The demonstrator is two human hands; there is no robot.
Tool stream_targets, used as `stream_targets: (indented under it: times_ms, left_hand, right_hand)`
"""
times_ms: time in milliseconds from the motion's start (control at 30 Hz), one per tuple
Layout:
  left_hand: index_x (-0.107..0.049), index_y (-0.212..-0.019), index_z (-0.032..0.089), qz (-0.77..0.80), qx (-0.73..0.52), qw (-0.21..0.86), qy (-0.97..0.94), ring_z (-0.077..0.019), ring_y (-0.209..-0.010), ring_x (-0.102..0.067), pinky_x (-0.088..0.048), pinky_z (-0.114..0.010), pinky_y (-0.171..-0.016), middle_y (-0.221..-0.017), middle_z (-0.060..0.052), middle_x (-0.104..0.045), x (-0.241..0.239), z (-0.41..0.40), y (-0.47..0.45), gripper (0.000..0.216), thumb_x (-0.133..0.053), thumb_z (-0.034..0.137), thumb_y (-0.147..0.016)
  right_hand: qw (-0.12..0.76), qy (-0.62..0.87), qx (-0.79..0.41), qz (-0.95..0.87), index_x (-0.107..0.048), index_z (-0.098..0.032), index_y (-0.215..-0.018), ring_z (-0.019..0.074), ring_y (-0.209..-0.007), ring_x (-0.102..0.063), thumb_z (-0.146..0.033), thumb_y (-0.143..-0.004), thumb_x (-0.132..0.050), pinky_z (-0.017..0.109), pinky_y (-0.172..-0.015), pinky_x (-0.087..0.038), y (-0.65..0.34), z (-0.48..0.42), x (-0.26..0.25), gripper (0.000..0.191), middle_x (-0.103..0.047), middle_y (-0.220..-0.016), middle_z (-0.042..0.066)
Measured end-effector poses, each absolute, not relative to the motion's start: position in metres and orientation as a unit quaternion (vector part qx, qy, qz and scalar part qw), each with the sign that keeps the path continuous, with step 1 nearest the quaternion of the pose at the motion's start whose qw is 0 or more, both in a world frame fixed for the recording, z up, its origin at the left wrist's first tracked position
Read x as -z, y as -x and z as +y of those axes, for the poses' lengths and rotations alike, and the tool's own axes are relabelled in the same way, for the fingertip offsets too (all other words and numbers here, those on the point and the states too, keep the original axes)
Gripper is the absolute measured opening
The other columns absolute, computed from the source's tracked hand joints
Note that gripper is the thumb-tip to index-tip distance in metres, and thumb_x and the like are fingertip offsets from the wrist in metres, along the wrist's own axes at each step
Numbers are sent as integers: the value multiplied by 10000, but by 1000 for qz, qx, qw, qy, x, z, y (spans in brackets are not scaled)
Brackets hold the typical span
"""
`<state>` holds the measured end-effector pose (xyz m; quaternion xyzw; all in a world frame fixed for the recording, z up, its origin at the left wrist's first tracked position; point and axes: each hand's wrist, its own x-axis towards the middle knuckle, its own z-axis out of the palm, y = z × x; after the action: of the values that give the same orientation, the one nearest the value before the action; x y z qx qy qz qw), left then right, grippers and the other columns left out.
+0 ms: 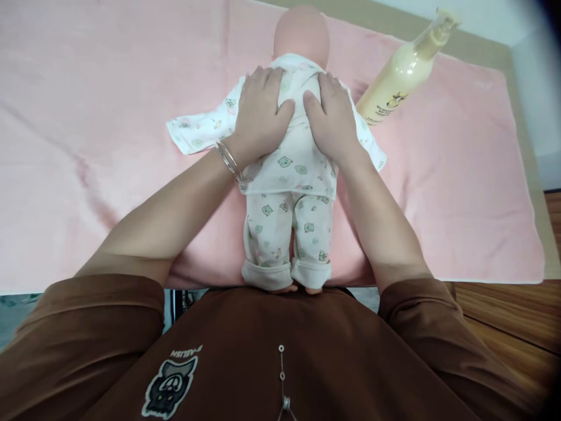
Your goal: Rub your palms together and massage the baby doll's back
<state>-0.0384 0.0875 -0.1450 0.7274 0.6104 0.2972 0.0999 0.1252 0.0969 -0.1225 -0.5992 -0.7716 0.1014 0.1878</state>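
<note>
A baby doll (302, 36) lies face down, its bald head pointing away from me and its feet at the near table edge. It wears a white printed top (291, 166) and matching trousers (269, 225) with turned-up cuffs. My left hand (263, 111) rests flat on the left side of the doll's upper back, thumb spread toward the middle. On the right side of the back lies my right hand (333, 117), also flat with its thumb apart. Neither hand grips anything. The doll's face is hidden.
A pink cloth (460, 175) covers the table. A pump bottle of pale yellow lotion (398, 76) is just right of the doll's right-hand sleeve. Wooden flooring (504, 310) shows beyond the table at the lower right.
</note>
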Motion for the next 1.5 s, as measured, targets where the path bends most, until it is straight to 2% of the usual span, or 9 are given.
stream_targets:
  times_ms: [100,233,400,700,867,1033,1200,1300,1500]
  left_hand:
    - [-565,-1415,300,607,-330,100,-716,-259,-1295,-525,-405,-413,-1184,-1356,-80,-615,146,88,40,486,-453,349,-944]
    - [-575,-1377,322,601,-348,90,-714,-245,-1280,-531,-410,-394,-1154,-1330,-67,-620,149,88,41,435,-465,321,-956]
    - [-558,-1390,169,636,-324,76,-696,-184,-1244,-511,-402,-356,-1147,-1326,-56,-615,152,90,35,406,-563,238,-990]
    - [-586,-1305,236,596,-378,92,-702,-234,-1235,-545,-447,-433,-1144,-1288,-67,-644,154,88,41,352,-555,261,-955]
    - [-581,-1323,223,600,-364,105,-705,-223,-1253,-537,-441,-421,-1163,-1316,-60,-631,152,89,41,365,-518,291,-970]
    - [-518,-1415,152,606,-287,89,-736,-307,-1282,-504,-424,-490,-1180,-1338,-138,-592,137,80,39,458,-424,314,-998]
    - [-621,-1055,162,586,-201,23,-785,-353,-1133,-570,-498,-545,-1053,-1154,-183,-608,110,57,31,236,-423,149,-927]
    - [-552,-826,243,573,-227,83,-783,-340,-1037,-594,-533,-553,-970,-1034,-147,-619,104,60,34,149,-469,131,-881]
    - [-581,-973,239,582,-297,145,-744,-323,-1097,-614,-504,-548,-1030,-1063,-126,-664,128,92,53,176,-407,264,-982]
  right_hand:
    - [196,573,-74,-793,-486,-259,-1413,243,-1349,-491,-508,-962,-195,428,-1244,-349,-130,95,121,592,-587,-1428,57]
    - [191,576,-59,-792,-481,-209,-1406,284,-1241,-529,-528,-983,-206,450,-1144,-424,-129,89,120,597,-616,-1337,111]
    - [195,585,-61,-785,-486,-201,-1401,316,-1256,-516,-498,-979,-255,494,-1131,-411,-128,91,122,565,-598,-1362,121]
    - [209,590,-91,-774,-490,-254,-1356,307,-1253,-495,-569,-997,-299,513,-1156,-394,-129,93,121,514,-591,-1364,102]
    - [221,585,-86,-776,-499,-222,-1361,310,-1250,-504,-566,-1012,-298,519,-1147,-401,-128,96,127,529,-599,-1347,119]
    - [212,586,-78,-778,-515,-220,-1376,337,-1257,-521,-552,-1011,-334,532,-1150,-416,-130,98,127,526,-607,-1333,130]
    - [188,548,-107,-808,-496,-150,-1424,316,-1316,-528,-499,-1040,-308,507,-1171,-420,-136,99,119,553,-601,-1380,147]
    - [165,542,-102,-818,-461,-130,-1438,317,-1378,-495,-436,-1051,-285,531,-1227,-364,-134,91,114,524,-551,-1452,166]
    - [144,547,-77,-821,-457,-26,-1411,398,-1516,-349,-293,-996,-376,633,-1283,-264,-114,57,103,500,-465,-1513,237]
